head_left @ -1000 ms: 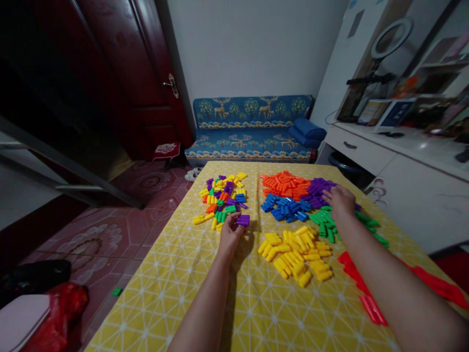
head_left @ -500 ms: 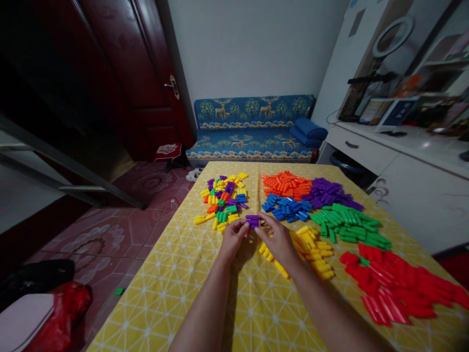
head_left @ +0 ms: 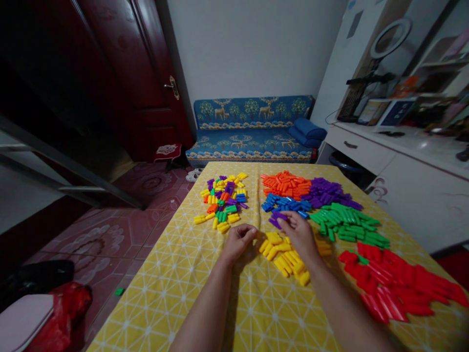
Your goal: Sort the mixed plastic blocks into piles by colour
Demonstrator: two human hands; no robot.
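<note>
My right hand (head_left: 299, 233) pinches a purple plastic toy block (head_left: 277, 219), made of short tubes side by side, just in front of the blue block pile (head_left: 282, 202). Below that hand lies the yellow block pile (head_left: 284, 254), partly covered by my right forearm. My left hand (head_left: 239, 240) is closed, thumb against fingers, with nothing showing in it. It hovers over the tablecloth, near the mixed pile (head_left: 223, 198) of yellow, purple, green, orange and blue blocks.
Orange (head_left: 286, 184), purple (head_left: 331, 194), green (head_left: 348, 222) and red (head_left: 399, 278) block piles lie on the right of the yellow patterned tablecloth (head_left: 176, 293). One green block (head_left: 119, 292) is on the floor. Beyond the table stands a blue sofa (head_left: 249, 137); a white cabinet (head_left: 414, 195) stands right.
My left hand has let go of the purple block. My right hand has carried it rightward, from between both hands to beside the blue pile.
</note>
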